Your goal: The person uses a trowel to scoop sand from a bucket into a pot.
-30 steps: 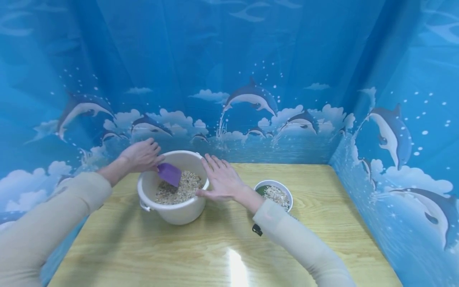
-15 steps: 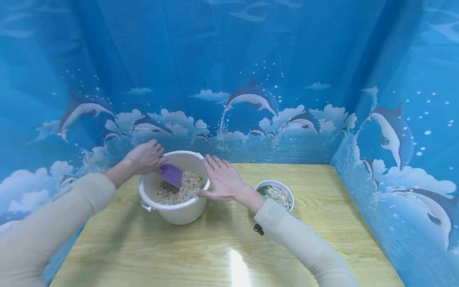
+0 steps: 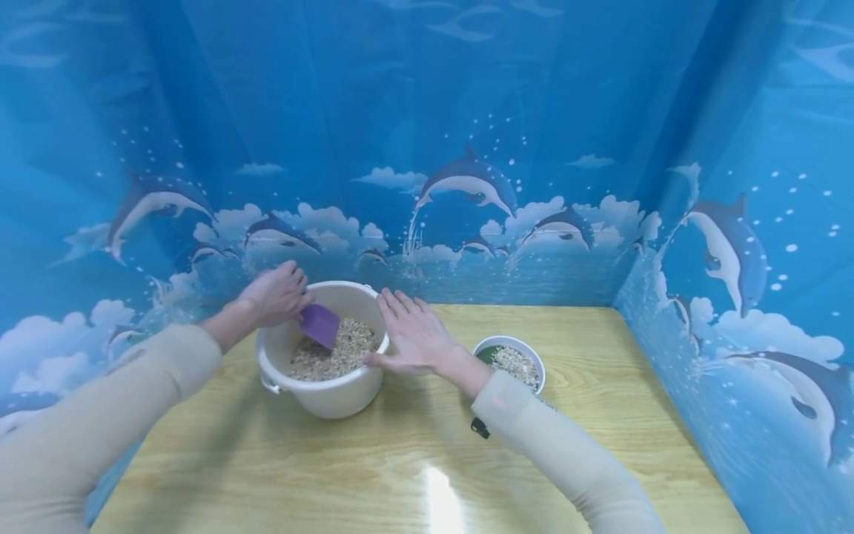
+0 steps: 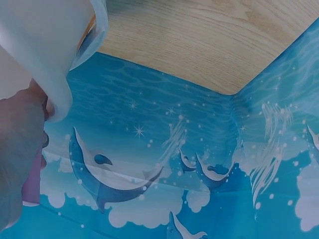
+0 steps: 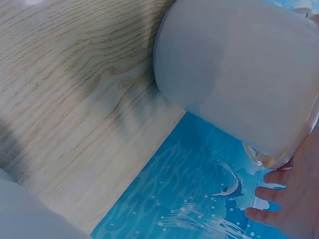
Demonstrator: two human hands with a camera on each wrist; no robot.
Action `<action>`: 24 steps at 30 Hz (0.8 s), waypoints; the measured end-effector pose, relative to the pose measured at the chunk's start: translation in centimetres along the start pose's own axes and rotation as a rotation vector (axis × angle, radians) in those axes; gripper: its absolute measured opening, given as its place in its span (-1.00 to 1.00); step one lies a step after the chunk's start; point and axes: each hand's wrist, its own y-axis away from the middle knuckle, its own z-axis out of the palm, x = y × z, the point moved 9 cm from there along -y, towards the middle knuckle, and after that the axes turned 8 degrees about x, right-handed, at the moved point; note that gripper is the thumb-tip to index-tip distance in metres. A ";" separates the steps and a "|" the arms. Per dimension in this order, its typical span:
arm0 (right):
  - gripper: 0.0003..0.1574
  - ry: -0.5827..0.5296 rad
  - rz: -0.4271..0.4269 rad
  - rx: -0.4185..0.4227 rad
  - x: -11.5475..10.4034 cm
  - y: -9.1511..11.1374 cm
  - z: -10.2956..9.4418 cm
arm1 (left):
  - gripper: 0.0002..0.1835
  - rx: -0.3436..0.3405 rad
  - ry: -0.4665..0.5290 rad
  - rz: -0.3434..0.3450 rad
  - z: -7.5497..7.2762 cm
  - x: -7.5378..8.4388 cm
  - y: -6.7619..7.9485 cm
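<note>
A white bucket (image 3: 336,397) stands on the table at left centre, part filled with pale, flaky grain (image 3: 343,356). My left hand (image 3: 275,295), over the bucket's far left rim, grips a purple scoop (image 3: 321,325) whose blade is tipped down into the grain. In the left wrist view, the scoop's handle end (image 4: 31,181) pokes out below the fingers, beside the bucket rim (image 4: 62,97). My right hand (image 3: 415,334) rests against the bucket's right rim, fingers straight and spread. The right wrist view has those fingers (image 5: 271,194) beside the bucket wall (image 5: 234,74).
Right of the bucket, partly behind my right forearm, is a white bowl (image 3: 543,374) with similar grain and a green patch inside. A small black object (image 3: 479,427) shows under the right sleeve. Blue dolphin-print sheeting (image 3: 534,111) encloses the wooden table (image 3: 320,475) at the back and sides.
My left hand has shifted slightly to the right, the scoop with it, its blade still in the grain. The right hand, bucket and bowl stay where they were.
</note>
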 end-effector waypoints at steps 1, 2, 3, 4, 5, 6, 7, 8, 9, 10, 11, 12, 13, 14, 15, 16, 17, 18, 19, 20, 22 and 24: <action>0.45 0.002 0.002 -0.002 0.0 0.0 0.0 | -0.40 -0.001 -0.008 0.000 0.1 0.1 0.0; 0.46 0.000 0.004 -0.004 -0.1 0.0 0.0 | -0.40 0.001 -0.013 -0.001 0.1 0.1 -0.1; 0.46 0.000 0.006 -0.007 -0.1 0.0 0.0 | -0.40 0.004 -0.016 -0.004 0.1 0.2 -0.1; 0.46 -0.001 0.008 -0.008 -0.1 0.0 0.0 | -0.41 0.008 -0.021 -0.007 0.0 0.2 -0.2; 0.45 -0.002 0.010 -0.009 -0.2 0.0 0.0 | -0.41 0.010 -0.027 -0.009 0.0 0.2 -0.3; 0.45 0.000 0.011 -0.007 -0.2 0.0 -0.1 | -0.41 0.014 -0.032 -0.011 0.0 0.2 -0.3; 0.45 0.003 0.012 -0.006 -0.2 0.0 -0.1 | -0.42 0.018 -0.035 -0.014 0.0 0.2 -0.4; 0.45 0.001 0.015 -0.008 -0.2 0.0 -0.1 | -0.43 0.023 -0.036 -0.015 -0.1 0.2 -0.5; 0.44 -0.001 0.016 -0.009 -0.2 0.0 -0.1 | -0.43 0.026 -0.041 -0.013 -0.2 0.3 -0.5; 0.45 -0.002 0.018 -0.010 -0.2 0.0 -0.2 | -0.43 0.027 -0.044 -0.011 -0.2 0.4 -0.6; 0.45 0.000 0.019 -0.011 -0.2 0.0 -0.1 | -0.43 0.026 -0.047 -0.008 -0.1 0.4 -0.7; 0.44 -0.004 0.019 -0.010 -0.2 0.0 -0.1 | -0.42 0.028 -0.050 -0.007 -0.1 0.5 -0.8; 0.45 -0.005 0.018 -0.011 -0.2 0.0 -0.1 | -0.41 0.030 -0.052 -0.005 -0.1 0.6 -0.8; 0.45 -0.004 0.018 -0.012 -0.2 0.0 -0.1 | -0.41 0.034 -0.055 -0.002 -0.1 0.7 -0.9; 0.45 -0.003 0.017 -0.012 -0.2 0.0 -0.1 | -0.40 0.037 -0.061 0.000 -0.1 0.7 -1.0; 0.45 -0.004 0.017 -0.012 -0.2 0.0 -0.1 | -0.40 0.041 -0.062 0.000 0.0 0.8 -1.1; 0.45 -0.005 0.018 -0.011 -0.2 0.0 -0.2 | -0.40 0.046 -0.065 0.000 0.0 0.8 -1.2; 0.45 -0.008 0.019 -0.011 -0.2 0.1 -0.2 | -0.40 0.051 -0.069 0.000 0.0 0.8 -1.2; 0.45 -0.008 0.021 -0.012 -0.2 0.1 -0.2 | -0.40 0.053 -0.072 0.002 0.1 0.9 -1.3; 0.45 -0.011 0.022 -0.011 -0.2 0.1 -0.2 | -0.40 0.055 -0.072 0.004 0.1 0.9 -1.3; 0.44 -0.020 0.025 -0.010 -0.2 0.1 -0.2 | -0.40 0.059 -0.065 0.011 0.1 1.0 -1.5; 0.44 -0.021 0.024 -0.010 -0.2 0.1 -0.2 | -0.41 0.063 -0.062 0.023 0.0 1.1 -1.6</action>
